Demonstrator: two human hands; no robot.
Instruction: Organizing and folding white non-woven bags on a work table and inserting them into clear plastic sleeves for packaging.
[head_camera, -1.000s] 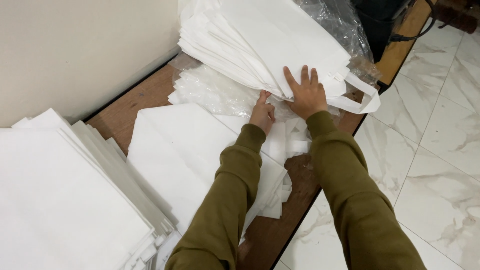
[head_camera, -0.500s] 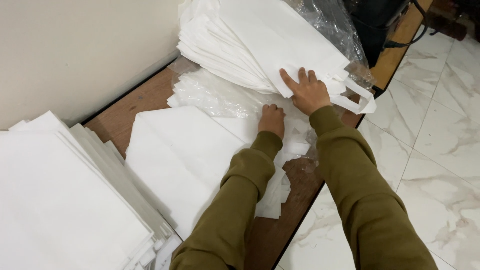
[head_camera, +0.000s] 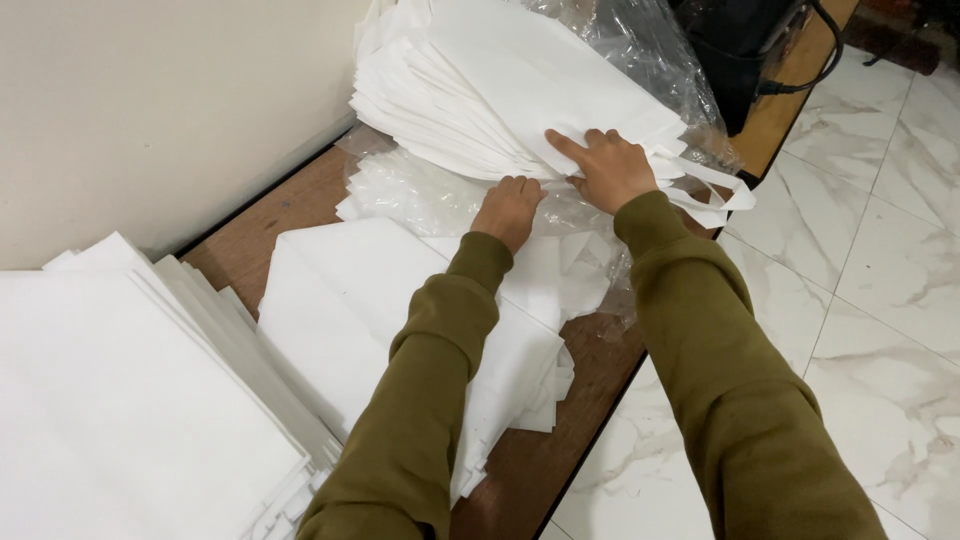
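Fingers of the left hand are curled shut under the near edge of the tilted stack of white bags, knuckles up; what they pinch is hidden. Right of it, the right hand lies flat on the stack's top sheet, fingers spread. That stack leans on crinkled clear plastic at the desk's far end. Thin, soft, limp and probably slippery, the sheets likely lift best pinched at the edge, near the handle loops.
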